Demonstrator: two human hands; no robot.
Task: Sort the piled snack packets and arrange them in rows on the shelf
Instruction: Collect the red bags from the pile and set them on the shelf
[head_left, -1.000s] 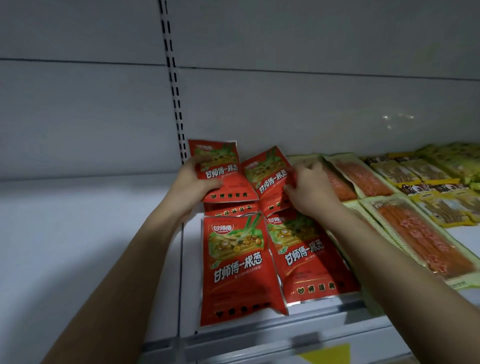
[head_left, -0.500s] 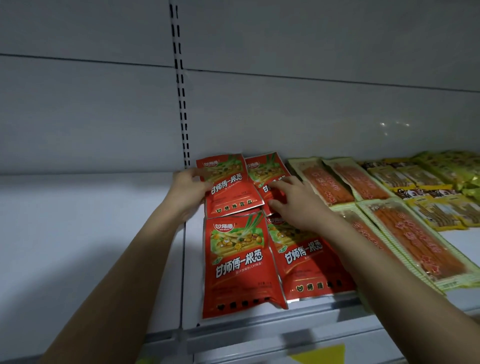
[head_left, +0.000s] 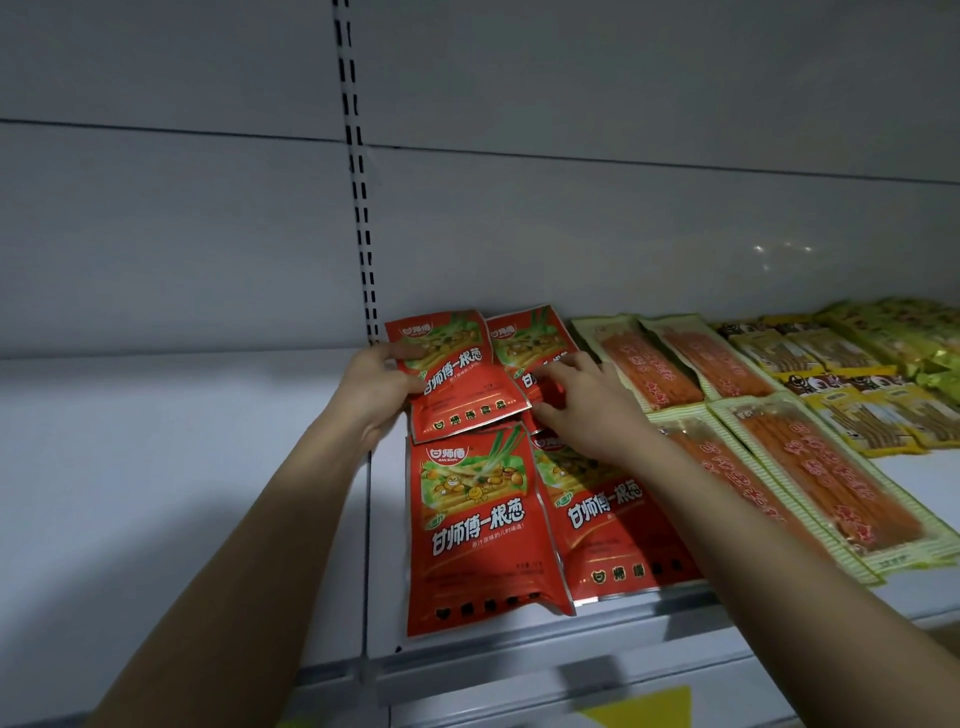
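On the left, the shelf (head_left: 156, 467) is bare and white. The left hand (head_left: 376, 392) reaches to the far row and holds the far left red packet (head_left: 457, 376) at its left edge, thumb on top and fingers curled around the side. This packet lies a little tilted, and its near edge overlaps the top of the near left red packet (head_left: 475, 525), which lies flat at the front of the shelf. Just to the right, the right hand (head_left: 584, 410) rests with bent fingers on the far right red packet (head_left: 535, 345); it seems to pinch or push its lower part, but I cannot tell exactly which. Under the right wrist lies the near right red packet (head_left: 613, 525). Further right are the orange stick packets (head_left: 826, 478) in pale green wrappers, already in rows, and the yellow packets (head_left: 883, 415) at the far right.

In my judgement the step in hand is straightening the far row of red packets. The next move calls for turning both far packets square and aligning their edges.
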